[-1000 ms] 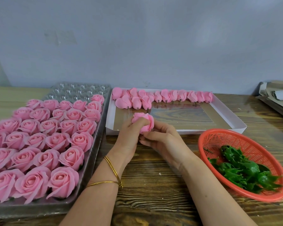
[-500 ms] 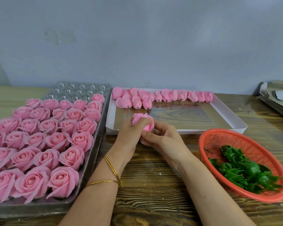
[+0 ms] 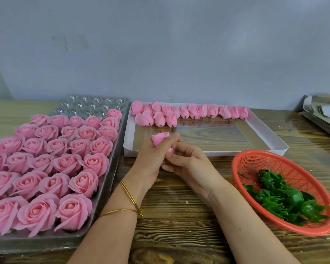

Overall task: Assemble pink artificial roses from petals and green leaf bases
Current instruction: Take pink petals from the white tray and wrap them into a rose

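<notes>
A pink rose bud [image 3: 159, 138] is held above the table's middle, just in front of the white tray [image 3: 265, 138]. My left hand [image 3: 151, 159] grips it with fingers wrapped around its side. My right hand [image 3: 187, 159] pinches its lower part from the right; that part is mostly hidden by my fingers. Several unfinished pink buds [image 3: 191, 112] lie in rows along the far side of the white tray. Green leaf bases [image 3: 286, 201] lie piled in the red basket [image 3: 255, 161] at the right.
A clear plastic tray [image 3: 95, 105] at the left holds several finished pink roses [image 3: 46, 164], with bare cups at its far end. Folded cardboard [image 3: 324, 113] lies at the far right. A grey wall stands behind the wooden table [image 3: 179, 225].
The bud has been turned slightly between my hands and my left fingers now cover more of it. Both hands stay in the same place.
</notes>
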The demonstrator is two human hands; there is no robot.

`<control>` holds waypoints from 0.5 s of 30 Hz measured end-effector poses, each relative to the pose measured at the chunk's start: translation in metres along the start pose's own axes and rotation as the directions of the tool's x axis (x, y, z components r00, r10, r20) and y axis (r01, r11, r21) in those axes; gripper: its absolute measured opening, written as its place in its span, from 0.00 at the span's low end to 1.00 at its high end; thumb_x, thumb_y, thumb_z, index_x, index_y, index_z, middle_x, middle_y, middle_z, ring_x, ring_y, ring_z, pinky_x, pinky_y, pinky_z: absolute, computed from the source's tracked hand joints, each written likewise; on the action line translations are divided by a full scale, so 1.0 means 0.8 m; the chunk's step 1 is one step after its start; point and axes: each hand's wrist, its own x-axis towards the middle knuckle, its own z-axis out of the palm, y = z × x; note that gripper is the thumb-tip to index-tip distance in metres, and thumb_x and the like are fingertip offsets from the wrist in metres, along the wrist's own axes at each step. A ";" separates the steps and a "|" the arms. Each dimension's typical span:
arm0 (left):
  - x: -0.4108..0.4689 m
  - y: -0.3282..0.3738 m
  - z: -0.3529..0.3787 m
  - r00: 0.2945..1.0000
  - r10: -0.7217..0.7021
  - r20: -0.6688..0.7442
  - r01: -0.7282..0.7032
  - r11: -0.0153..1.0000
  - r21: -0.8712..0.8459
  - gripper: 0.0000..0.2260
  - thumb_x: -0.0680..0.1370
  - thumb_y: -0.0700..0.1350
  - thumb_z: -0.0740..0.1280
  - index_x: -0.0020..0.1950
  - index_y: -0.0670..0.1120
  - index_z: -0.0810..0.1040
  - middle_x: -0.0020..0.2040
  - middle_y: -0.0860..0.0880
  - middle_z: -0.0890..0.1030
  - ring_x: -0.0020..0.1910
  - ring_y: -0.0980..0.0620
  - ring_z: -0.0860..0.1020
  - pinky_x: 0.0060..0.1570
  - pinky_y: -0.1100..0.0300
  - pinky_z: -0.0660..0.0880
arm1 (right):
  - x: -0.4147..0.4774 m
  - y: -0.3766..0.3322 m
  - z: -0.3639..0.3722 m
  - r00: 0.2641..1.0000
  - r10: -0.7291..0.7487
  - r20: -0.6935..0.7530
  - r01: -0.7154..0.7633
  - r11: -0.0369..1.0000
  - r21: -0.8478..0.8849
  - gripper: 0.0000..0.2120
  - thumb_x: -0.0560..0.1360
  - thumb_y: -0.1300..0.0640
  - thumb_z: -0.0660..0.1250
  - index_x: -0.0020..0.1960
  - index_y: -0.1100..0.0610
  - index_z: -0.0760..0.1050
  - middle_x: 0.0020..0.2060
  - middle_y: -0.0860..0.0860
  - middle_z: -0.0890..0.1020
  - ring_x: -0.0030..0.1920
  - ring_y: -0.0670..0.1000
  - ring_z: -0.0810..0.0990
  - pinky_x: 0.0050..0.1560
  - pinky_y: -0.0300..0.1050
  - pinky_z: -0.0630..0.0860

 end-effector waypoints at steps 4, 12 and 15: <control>-0.001 -0.001 0.006 1.000 0.016 -0.015 -0.016 1.000 -0.005 0.05 0.75 0.43 0.71 0.43 0.42 0.80 0.39 0.42 0.81 0.40 0.46 0.81 0.43 0.55 0.80 | -0.001 0.001 0.002 0.993 -0.094 -0.076 0.083 0.987 -0.136 0.15 0.71 0.73 0.71 0.57 0.68 0.78 0.44 0.58 0.83 0.49 0.56 0.81 0.63 0.56 0.76; 0.000 -0.003 0.003 0.995 0.092 0.027 -0.094 0.994 0.059 0.05 0.73 0.44 0.73 0.38 0.49 0.81 0.36 0.48 0.80 0.42 0.50 0.81 0.44 0.56 0.80 | -0.002 0.002 0.004 0.990 -0.117 -0.074 0.102 0.977 -0.186 0.15 0.75 0.72 0.67 0.61 0.66 0.78 0.53 0.63 0.83 0.57 0.59 0.81 0.67 0.59 0.72; 0.000 -0.006 0.003 0.992 0.129 0.006 -0.128 0.985 0.116 0.07 0.74 0.47 0.73 0.35 0.50 0.81 0.35 0.48 0.80 0.40 0.51 0.80 0.42 0.57 0.78 | 0.000 0.002 0.002 0.989 -0.117 -0.092 0.096 0.972 -0.214 0.13 0.72 0.74 0.66 0.57 0.69 0.78 0.48 0.64 0.83 0.54 0.61 0.82 0.67 0.65 0.71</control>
